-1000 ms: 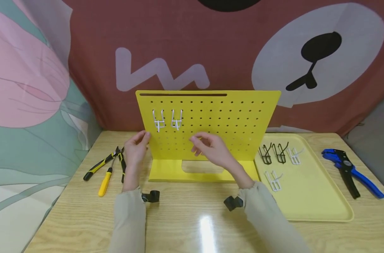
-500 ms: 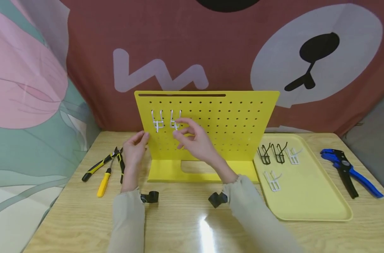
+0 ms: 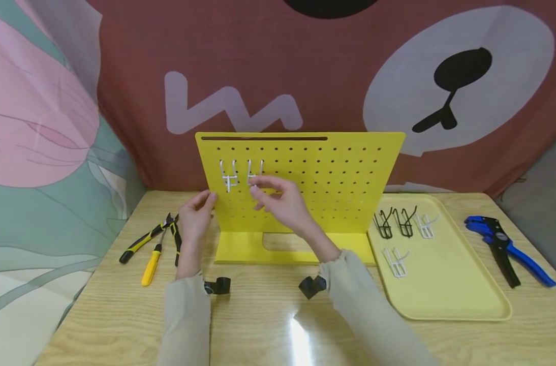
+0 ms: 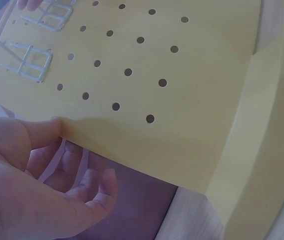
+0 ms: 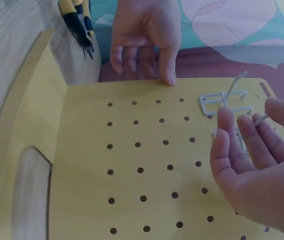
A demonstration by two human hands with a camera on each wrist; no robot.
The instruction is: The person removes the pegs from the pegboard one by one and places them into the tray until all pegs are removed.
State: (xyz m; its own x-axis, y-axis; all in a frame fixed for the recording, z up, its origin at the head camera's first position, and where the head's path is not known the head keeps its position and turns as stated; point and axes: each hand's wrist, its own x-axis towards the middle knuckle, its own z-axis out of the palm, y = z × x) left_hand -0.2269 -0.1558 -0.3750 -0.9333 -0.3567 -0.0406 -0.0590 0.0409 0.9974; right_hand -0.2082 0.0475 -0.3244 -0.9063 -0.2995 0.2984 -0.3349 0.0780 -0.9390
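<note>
A yellow pegboard point(image 3: 342, 223) stands upright on its flanged base. My left hand point(image 3: 195, 216) pinches its left edge, thumb on the front face and fingers behind, as the left wrist view shows. Two white wire hooks hang in the upper left holes. The outer hook point(image 3: 229, 179) hangs free of both hands. My right hand point(image 3: 282, 203) is at the inner hook point(image 3: 248, 171), thumb and index finger pinching its projecting prong point(image 5: 261, 120). The right fingers hide the lower part of that hook in the head view.
Right of the board, a pale yellow tray point(image 3: 447, 290) bears two black hooks point(image 3: 404, 226) and two white hooks point(image 3: 398, 263). Blue-and-black wire strippers point(image 3: 499, 241) lie beyond it. At left are yellow-and-black pliers point(image 3: 143, 244) and a yellow-handled screwdriver point(image 3: 152, 265).
My right hand has moved left across the board to the inner white hook and taken its prong between thumb and index finger. The left hand stays on the board's edge.
</note>
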